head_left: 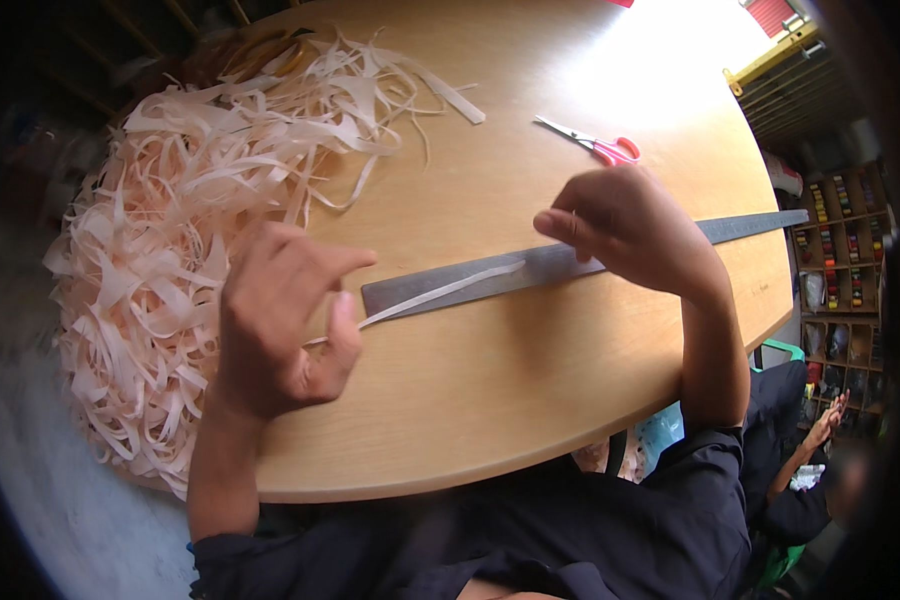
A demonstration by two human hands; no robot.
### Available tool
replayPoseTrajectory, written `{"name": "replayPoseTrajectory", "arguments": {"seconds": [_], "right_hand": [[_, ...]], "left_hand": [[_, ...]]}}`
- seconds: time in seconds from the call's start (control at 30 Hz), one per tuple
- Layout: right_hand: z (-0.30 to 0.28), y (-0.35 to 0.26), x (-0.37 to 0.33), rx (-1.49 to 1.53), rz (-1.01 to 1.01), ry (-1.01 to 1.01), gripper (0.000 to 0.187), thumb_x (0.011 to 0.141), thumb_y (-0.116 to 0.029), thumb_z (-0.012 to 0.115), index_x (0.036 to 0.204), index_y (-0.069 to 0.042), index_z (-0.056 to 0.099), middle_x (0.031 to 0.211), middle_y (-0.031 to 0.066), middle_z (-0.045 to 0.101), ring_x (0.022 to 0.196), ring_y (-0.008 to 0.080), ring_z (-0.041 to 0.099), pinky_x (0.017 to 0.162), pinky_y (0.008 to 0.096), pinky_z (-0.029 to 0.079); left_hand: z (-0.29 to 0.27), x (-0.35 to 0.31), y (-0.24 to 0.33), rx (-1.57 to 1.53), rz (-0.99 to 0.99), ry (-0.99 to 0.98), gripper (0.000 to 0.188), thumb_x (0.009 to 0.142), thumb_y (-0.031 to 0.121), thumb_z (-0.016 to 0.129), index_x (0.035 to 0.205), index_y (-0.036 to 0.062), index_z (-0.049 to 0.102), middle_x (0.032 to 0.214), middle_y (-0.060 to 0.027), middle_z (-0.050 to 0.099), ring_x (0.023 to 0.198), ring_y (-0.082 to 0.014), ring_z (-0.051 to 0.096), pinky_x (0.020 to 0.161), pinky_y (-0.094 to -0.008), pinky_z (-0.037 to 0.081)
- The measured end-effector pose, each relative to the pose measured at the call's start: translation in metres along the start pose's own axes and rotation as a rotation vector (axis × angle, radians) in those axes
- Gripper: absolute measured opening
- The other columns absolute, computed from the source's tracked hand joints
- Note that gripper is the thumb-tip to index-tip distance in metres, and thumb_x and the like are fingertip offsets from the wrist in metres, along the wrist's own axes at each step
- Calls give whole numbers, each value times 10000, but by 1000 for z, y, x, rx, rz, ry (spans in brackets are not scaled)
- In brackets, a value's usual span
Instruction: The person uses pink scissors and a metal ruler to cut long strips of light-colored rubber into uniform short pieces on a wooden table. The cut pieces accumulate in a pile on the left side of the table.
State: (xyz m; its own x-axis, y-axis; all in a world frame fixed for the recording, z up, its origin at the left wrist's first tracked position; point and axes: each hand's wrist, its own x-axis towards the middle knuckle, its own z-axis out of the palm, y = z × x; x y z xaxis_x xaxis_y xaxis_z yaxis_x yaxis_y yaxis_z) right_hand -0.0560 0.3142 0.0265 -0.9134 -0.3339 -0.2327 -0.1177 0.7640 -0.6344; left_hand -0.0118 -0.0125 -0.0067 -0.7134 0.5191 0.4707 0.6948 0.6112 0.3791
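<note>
A long metal ruler (470,281) lies slantwise across the wooden table. Over its left part runs a thin pale strip (440,292), its right end resting free on the metal. My left hand (285,325), slightly blurred, hovers beside the ruler's left end with index finger and thumb spread apart. The strip's left end passes behind that thumb; whether it touches the hand I cannot tell. Above the middle of the ruler my right hand (625,225) is closed, thumb against curled fingers; anything between them is too small to name.
A big heap of pale pink strips (170,250) covers the table's left side. Scissors with red handles (615,150) lie beyond my right hand. At the right stand shelves with coloured items (840,240); a seated person's hand (825,420) shows below them.
</note>
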Motion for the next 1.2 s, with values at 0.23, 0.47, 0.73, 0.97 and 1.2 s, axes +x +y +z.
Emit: {"name": "replayPoseTrajectory", "arguments": {"seconds": [0.23, 0.47, 0.73, 0.97, 1.2], "right_hand": [[0, 5, 2, -59, -16, 159, 241, 991, -228, 782, 926, 0, 735, 650, 38, 662, 570, 81, 607, 546, 259, 455], [12, 4, 3, 59, -57, -10, 162, 953, -154, 796, 960, -5, 732, 645, 5, 636, 575, 58, 551, 524, 265, 411], [12, 3, 2, 87, -123, -29, 130, 938, -122, 782, 952, -4, 729, 640, 1, 632, 576, 57, 560, 524, 264, 411], [7, 0, 0, 61, -105, -50, 134, 893, -116, 757, 920, 14, 746, 711, 122, 746, 617, 192, 713, 570, 321, 528], [8, -1, -1, 46, -82, -72, 145, 901, -97, 814, 970, -9, 722, 691, 46, 699, 584, 97, 637, 542, 269, 475]], "left_hand": [[32, -4, 26, 69, 79, -392, 687, 952, 383, 674, 1583, 158, 521, 1638, 13, 484, 1459, -274, 337, 1198, -438, 239], [34, -6, 27, 96, 71, -480, 637, 990, 413, 630, 1575, 180, 536, 1653, 24, 471, 1474, -270, 308, 1222, -456, 175], [34, -5, 28, 102, 75, -475, 618, 988, 397, 635, 1565, 193, 549, 1657, 22, 466, 1468, -268, 314, 1219, -453, 185], [34, -5, 28, 103, 69, -483, 632, 963, 360, 635, 1568, 197, 554, 1658, -2, 472, 1483, -284, 335, 1233, -450, 187], [33, -4, 28, 107, 67, -489, 653, 941, 345, 640, 1572, 197, 555, 1656, -14, 472, 1494, -289, 340, 1241, -449, 185]]}}
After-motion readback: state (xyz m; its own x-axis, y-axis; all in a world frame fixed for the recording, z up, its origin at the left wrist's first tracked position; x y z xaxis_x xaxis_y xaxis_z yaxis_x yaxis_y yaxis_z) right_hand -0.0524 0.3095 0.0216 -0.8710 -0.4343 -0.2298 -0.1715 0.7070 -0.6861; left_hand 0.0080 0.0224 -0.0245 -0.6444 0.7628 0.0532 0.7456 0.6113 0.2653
